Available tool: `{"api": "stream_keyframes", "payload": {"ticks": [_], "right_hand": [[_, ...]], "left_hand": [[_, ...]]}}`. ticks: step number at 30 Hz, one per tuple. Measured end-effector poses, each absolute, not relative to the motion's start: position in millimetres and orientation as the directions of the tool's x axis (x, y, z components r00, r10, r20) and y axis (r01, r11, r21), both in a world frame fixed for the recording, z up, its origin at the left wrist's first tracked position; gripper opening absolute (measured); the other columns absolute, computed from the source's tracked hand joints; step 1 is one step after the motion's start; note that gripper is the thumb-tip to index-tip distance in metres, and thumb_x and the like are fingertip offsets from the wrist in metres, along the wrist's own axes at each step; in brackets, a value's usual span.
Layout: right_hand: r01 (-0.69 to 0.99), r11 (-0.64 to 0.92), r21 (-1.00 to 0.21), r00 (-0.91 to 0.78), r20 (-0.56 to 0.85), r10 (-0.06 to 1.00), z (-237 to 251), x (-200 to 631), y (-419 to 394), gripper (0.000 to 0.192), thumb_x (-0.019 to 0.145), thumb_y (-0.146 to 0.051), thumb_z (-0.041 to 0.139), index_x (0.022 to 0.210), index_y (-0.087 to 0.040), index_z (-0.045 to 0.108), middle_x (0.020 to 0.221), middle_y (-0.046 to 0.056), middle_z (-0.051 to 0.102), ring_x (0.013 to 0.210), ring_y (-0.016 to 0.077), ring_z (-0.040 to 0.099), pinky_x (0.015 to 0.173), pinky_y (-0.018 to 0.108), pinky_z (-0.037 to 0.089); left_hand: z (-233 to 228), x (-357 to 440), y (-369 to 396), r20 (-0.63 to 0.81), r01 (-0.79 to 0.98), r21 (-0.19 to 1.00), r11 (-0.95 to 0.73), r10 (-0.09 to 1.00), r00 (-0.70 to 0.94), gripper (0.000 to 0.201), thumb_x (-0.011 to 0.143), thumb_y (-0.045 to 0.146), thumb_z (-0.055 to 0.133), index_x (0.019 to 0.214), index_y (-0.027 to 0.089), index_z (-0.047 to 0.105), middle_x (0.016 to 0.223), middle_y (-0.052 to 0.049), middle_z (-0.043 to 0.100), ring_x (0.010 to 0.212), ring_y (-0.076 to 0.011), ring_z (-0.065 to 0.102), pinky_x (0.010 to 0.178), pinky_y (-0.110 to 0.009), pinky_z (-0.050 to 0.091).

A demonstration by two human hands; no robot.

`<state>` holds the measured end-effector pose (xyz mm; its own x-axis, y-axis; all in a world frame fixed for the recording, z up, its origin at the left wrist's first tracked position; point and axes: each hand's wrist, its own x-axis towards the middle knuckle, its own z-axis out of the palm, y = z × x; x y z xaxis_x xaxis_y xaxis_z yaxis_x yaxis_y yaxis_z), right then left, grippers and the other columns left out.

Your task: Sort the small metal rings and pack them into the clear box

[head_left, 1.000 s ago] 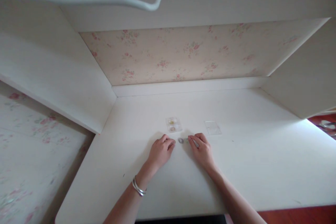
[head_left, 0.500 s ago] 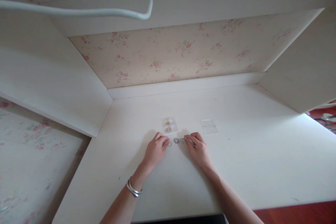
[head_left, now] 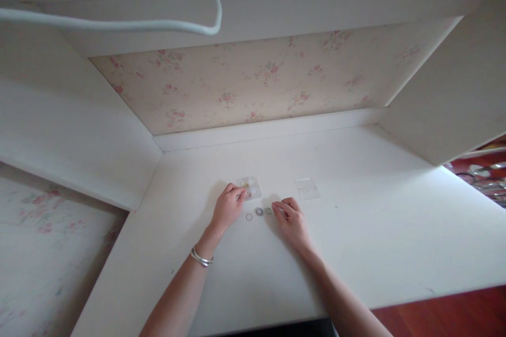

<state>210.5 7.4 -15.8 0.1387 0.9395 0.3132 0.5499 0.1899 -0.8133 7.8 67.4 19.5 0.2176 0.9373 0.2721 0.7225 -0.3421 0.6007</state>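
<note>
- A white desk (head_left: pixel 356 253) set in an alcove is seen, backed by floral wallpaper (head_left: pixel 253 84); a white cable (head_left: pixel 118 25) hangs across the top of the view.
- The left hand (head_left: pixel 227 208), its wrist ringed by silver bangles (head_left: pixel 200 258), is laid at the near left corner of a small clear compartment box (head_left: pixel 250 187). The fingertips are drawn together on or in that corner; whether anything is pinched between them cannot be told.
- The right hand (head_left: pixel 290 218) is rested on the desk with fingers curled together; its tips are touching or just short of the rightmost of three small rings. Nothing is seen clamped.
- A clear lid (head_left: pixel 307 188) is lying flat, beyond and slightly right of the right hand, well apart from the box.
- Small yellowish pieces are visible inside the box, just past the left fingertips; too small to identify.
- The three rings are lined up between the two hands: a thin open ring (head_left: pixel 249 216) just right of and below the left fingers, a darker ring (head_left: pixel 259 211) beside it, a greenish ring (head_left: pixel 269 211) at the right fingertips.
- Risk, as judged: the box is light and lidless, so a push from the left fingers could slide or tip it and spill its contents.
- Risk, as judged: the rings are loose on a smooth surface; a careless brush from either hand could send one rolling.
</note>
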Motion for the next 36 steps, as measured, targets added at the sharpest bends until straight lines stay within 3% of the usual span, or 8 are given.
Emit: {"api": "stream_keyframes", "payload": {"ticks": [4, 8, 13, 23, 30, 36], "right_hand": [[0.608, 0.243, -0.756, 0.08, 0.362, 0.929, -13.1, 209.2, 3.2, 0.029, 0.091, -0.036, 0.044, 0.089, -0.021, 0.069, 0.085, 0.006, 0.056, 0.07, 0.0136, 0.055, 0.061, 0.025, 0.044], [0.729, 0.369, -0.577, -0.136, 0.407, 0.904, -2.8, 197.5, -4.0, 0.026, 0.092, -0.03, 0.043, 0.093, -0.022, 0.068, 0.086, 0.006, 0.057, 0.075, 0.015, 0.054, 0.072, 0.028, 0.042], [0.815, 0.45, -0.365, -0.35, 0.308, 0.885, 15.7, 175.1, -2.5, 0.022, 0.091, -0.025, 0.045, 0.098, -0.024, 0.066, 0.092, 0.006, 0.059, 0.078, 0.0163, 0.051, 0.073, 0.03, 0.036], [0.851, 0.499, -0.166, -0.476, 0.161, 0.865, 24.0, 157.9, 8.5, 0.022, 0.092, -0.019, 0.046, 0.078, -0.021, 0.063, 0.085, 0.005, 0.058, 0.08, 0.0164, 0.051, 0.07, 0.031, 0.03], [0.852, 0.504, -0.144, -0.493, 0.105, 0.864, 23.5, 153.2, 5.7, 0.019, 0.092, -0.019, 0.045, 0.083, -0.02, 0.061, 0.087, 0.003, 0.057, 0.08, 0.0163, 0.05, 0.07, 0.03, 0.029], [0.845, 0.473, -0.249, -0.438, 0.187, 0.879, 24.9, 153.1, 13.6, 0.02, 0.094, -0.021, 0.042, 0.09, -0.021, 0.062, 0.089, 0.003, 0.057, 0.079, 0.0147, 0.051, 0.072, 0.028, 0.032]], "left_hand": [[19.7, -7.4, 52.3, 0.28, 0.669, 0.68, -0.3, 0.949, 0.141, 0.024, 0.09, 0.031, 0.045, 0.091, 0.021, 0.067, 0.088, -0.004, 0.061, 0.079, -0.0141, 0.058, 0.073, -0.025, 0.047], [14.3, -22.4, 35.0, 0.208, 0.627, 0.747, -0.222, 0.973, 0.097, 0.026, 0.089, 0.034, 0.045, 0.09, 0.02, 0.067, 0.085, -0.003, 0.062, 0.073, -0.0131, 0.058, 0.067, -0.024, 0.047], [7.4, -30.2, 22.6, 0.142, 0.574, 0.802, -0.166, 0.986, 0.087, 0.028, 0.089, 0.037, 0.045, 0.09, 0.019, 0.066, 0.084, -0.003, 0.062, 0.072, -0.0128, 0.058, 0.068, -0.024, 0.046], [4.4, -31.2, 18.5, 0.132, 0.54, 0.823, -0.177, 0.984, 0.121, 0.028, 0.09, 0.038, 0.045, 0.09, 0.019, 0.066, 0.084, -0.003, 0.061, 0.073, -0.0128, 0.057, 0.069, -0.025, 0.046], [7.6, -29.1, 15.4, 0.13, 0.545, 0.811, -0.214, 0.974, 0.188, 0.026, 0.09, 0.035, 0.045, 0.09, 0.02, 0.067, 0.085, -0.003, 0.062, 0.077, -0.0135, 0.058, 0.072, -0.024, 0.045], [6.7, -30.6, 15.3, 0.122, 0.514, 0.834, -0.202, 0.975, 0.186, 0.024, 0.09, 0.033, 0.046, 0.091, 0.02, 0.067, 0.085, -0.002, 0.062, 0.078, -0.0133, 0.057, 0.072, -0.024, 0.045]]}}
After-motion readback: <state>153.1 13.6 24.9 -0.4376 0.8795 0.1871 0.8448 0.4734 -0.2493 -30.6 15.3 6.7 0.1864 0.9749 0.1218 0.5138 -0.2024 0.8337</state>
